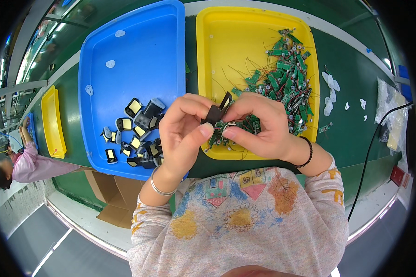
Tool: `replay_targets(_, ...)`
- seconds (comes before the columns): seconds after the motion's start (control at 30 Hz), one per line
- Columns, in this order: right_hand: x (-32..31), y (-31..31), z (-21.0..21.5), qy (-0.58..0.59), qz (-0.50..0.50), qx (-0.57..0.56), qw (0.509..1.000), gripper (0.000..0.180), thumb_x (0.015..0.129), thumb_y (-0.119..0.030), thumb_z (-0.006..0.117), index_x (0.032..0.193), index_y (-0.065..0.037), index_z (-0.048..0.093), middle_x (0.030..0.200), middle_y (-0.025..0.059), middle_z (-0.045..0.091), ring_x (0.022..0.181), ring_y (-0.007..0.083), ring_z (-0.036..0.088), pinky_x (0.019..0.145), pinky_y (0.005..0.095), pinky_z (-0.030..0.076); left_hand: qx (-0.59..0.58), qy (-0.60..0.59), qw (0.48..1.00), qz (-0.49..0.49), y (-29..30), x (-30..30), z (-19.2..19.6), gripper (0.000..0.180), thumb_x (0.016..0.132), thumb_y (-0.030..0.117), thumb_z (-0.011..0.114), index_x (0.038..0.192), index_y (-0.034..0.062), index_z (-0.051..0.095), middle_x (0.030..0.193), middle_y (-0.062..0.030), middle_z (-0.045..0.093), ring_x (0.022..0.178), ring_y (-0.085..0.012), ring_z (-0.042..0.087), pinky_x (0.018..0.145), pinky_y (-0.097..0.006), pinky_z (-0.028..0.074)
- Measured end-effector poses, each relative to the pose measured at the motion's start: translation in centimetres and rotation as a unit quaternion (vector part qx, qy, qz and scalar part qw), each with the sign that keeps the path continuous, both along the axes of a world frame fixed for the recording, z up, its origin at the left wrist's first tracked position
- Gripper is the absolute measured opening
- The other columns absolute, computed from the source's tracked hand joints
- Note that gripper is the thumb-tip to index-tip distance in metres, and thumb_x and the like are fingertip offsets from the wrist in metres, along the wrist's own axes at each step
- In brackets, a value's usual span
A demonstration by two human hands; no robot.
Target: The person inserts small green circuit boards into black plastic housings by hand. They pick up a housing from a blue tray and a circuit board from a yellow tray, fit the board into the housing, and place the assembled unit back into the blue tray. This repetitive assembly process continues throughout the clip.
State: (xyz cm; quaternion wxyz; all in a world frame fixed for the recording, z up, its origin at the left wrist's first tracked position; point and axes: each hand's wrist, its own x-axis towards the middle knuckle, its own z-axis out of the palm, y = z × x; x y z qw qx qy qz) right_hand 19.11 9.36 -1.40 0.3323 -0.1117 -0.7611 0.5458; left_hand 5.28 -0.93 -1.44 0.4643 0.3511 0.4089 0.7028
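Note:
My left hand (182, 131) pinches a small black plastic housing (213, 114) between thumb and fingers. A yellow patch shows on its raised part. My right hand (263, 122) is closed at the other side, its thumb and finger on a small green circuit board (220, 127) that meets the housing. How far the board sits inside is hidden by my fingers. Both hands are over the near left corner of a yellow tray (231, 27), which holds a heap of green circuit boards (286, 76) with thin wires.
To the left, a blue tray (129, 55) holds several black housings (134, 107) with yellow patches. White plastic pieces (330, 87) and clear bags (393, 111) lie right, near a black cable (370, 143). Another person (41, 165) works far left, by a smaller yellow tray (53, 122). A cardboard box (115, 196) stands below.

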Motion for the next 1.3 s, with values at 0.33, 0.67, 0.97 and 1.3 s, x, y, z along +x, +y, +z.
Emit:
replay_targets(0.33, 0.2, 0.3, -0.5, 0.003, -0.021, -0.074, 0.997, 0.016, 0.071, -0.007, 0.068, 0.083, -0.002, 0.06, 0.076, 0.0047, 0.061, 0.059, 0.0103, 0.056, 0.05, 0.0205, 0.045, -0.028, -0.016, 0.999, -0.031, 0.5, -0.3, 0.1, 0.016, 0.079, 0.006, 0.058, 0.091, -0.0008, 0.05, 0.117, -0.0197, 0.049, 0.102, -0.018, 0.051, 0.089, -0.032, 0.038)
replay_targets(0.67, 0.1, 0.6, -0.5, -0.001, -0.012, -0.02, 1.0, 0.015, 0.071, -0.007, 0.068, 0.083, -0.004, 0.06, 0.075, 0.0044, 0.061, 0.059, 0.0116, 0.055, 0.05, 0.0212, 0.044, -0.032, 0.047, 0.998, -0.035, -0.1, -0.6, -0.1, 0.014, 0.078, -0.004, 0.057, 0.087, 0.0004, 0.048, 0.117, -0.0213, 0.051, 0.102, -0.0165, 0.053, 0.087, -0.03, 0.041)
replay_targets(0.97, 0.4, 0.9, -0.3, -0.061, -0.002, -0.147, 0.987, 0.013, 0.075, -0.007, 0.065, 0.084, -0.003, 0.057, 0.073, 0.0017, 0.059, 0.059, 0.0047, 0.049, 0.055, 0.018, 0.041, -0.05, 0.199, 0.979, 0.012, 0.7, -0.8, 0.0, 0.022, 0.073, 0.001, 0.065, 0.091, -0.0024, 0.052, 0.117, -0.0185, 0.052, 0.097, -0.0166, 0.056, 0.07, -0.025, 0.05)
replay_targets(1.3, 0.3, 0.9, -0.6, -0.058, 0.126, -0.357, 0.924, 0.015, 0.08, -0.004, 0.06, 0.091, -0.001, 0.05, 0.077, 0.0007, 0.054, 0.062, 0.0062, 0.055, 0.057, 0.0179, 0.046, -0.072, 0.101, 0.991, 0.058, 0.5, -1.2, 0.0, 0.035, 0.081, 0.001, 0.055, 0.113, 0.0016, 0.041, 0.096, -0.0078, 0.058, 0.083, -0.0089, 0.051, 0.07, -0.019, 0.037)
